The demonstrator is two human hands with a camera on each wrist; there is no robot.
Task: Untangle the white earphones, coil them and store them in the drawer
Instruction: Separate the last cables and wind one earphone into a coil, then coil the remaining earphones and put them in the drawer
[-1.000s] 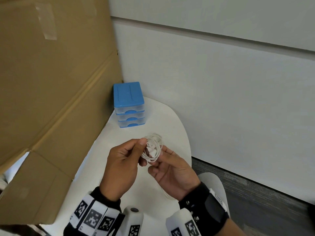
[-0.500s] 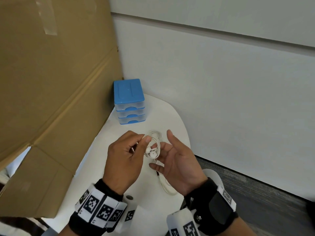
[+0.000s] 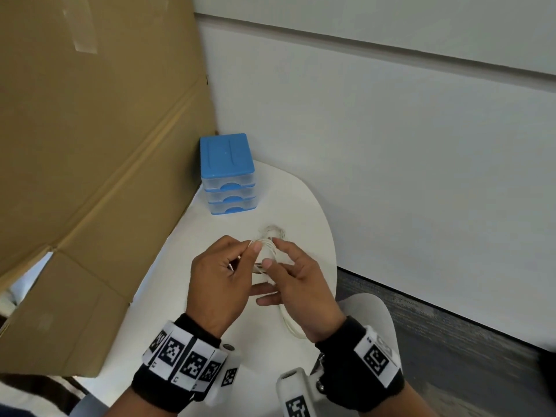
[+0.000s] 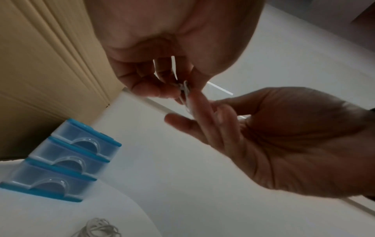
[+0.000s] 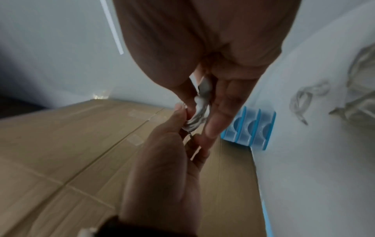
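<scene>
The white earphones [image 3: 266, 251] are a small coil held above the white table [image 3: 180, 281]. My left hand [image 3: 252, 246] pinches one side of the coil between thumb and forefinger. My right hand [image 3: 272, 253] holds the other side, with its thumb pressed against nearly straight fingers. A loose loop of the cable [image 3: 288, 323] hangs below my right palm. Both wrist views show the coil [image 4: 185, 93] [image 5: 199, 115] squeezed between the two hands. The blue three-drawer unit [image 3: 228, 176] [image 4: 61, 158] [image 5: 249, 128] stands at the back of the table with all drawers closed.
A second coiled cable [image 3: 275, 230] [image 4: 97, 227] [image 5: 306, 99] lies on the table just beyond my hands. A large cardboard box [image 3: 90, 145] leans along the left side. A white wall runs behind and to the right. Grey carpet [image 3: 451, 341] lies past the table's right edge.
The right hand let go and spread half a second ago; its thumb is now back on the coil. A loop of cable has dropped below the right hand. The coil looks flatter.
</scene>
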